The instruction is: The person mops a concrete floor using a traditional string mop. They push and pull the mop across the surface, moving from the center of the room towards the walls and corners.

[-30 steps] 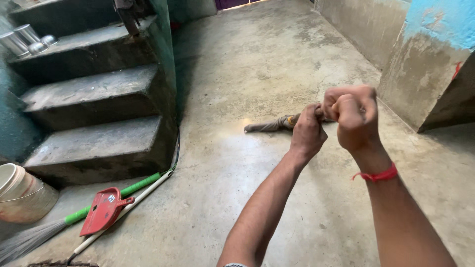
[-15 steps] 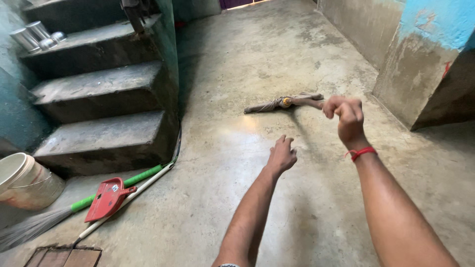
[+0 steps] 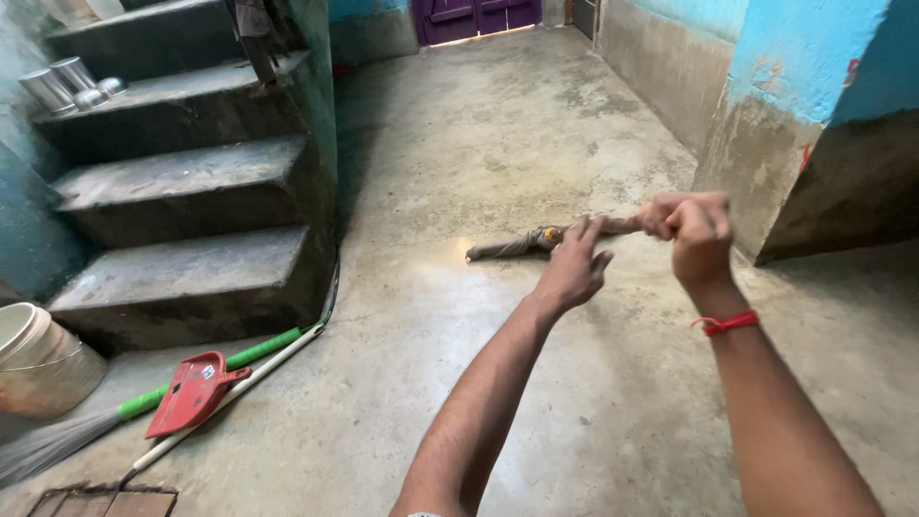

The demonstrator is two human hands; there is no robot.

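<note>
Concrete floor [image 3: 536,383], right hand [image 3: 697,237] fisted on twisted cloth [image 3: 536,239], left hand [image 3: 572,270] open, reaching

Your right hand [image 3: 697,235] was clenched in a fist, wrist bent, arm outstretched. Your left hand [image 3: 572,268] reached forward just beside it, fingers [image 3: 591,234] loosely spread and extended.

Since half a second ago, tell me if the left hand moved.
Yes. The left hand has gone forward, away from the camera, to the mop that the right hand grips; earlier it hung short of it, over bare floor.
</note>
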